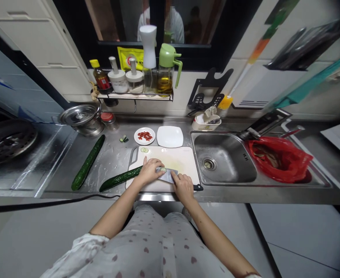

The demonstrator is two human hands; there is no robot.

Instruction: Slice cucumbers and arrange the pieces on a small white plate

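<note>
On the white cutting board (184,154), my left hand (150,170) is closed over the right end of a long green cucumber (122,178), whose left part reaches past the board onto the counter. My right hand (184,187) grips a kitchen knife (167,175); its black handle end sticks out beside the palm. The broad blade lies at my left fingertips, with a pale cucumber slice (163,169) against it. A few thin cucumber slices (144,150) rest at the board's upper left corner.
Behind the board stand a plate of chopped red pepper (144,136) and a white square plate (170,136). Another cucumber (88,162) lies at left, near cut cucumber ends (124,138). A sink (224,158) and red plastic bag (279,159) are at right.
</note>
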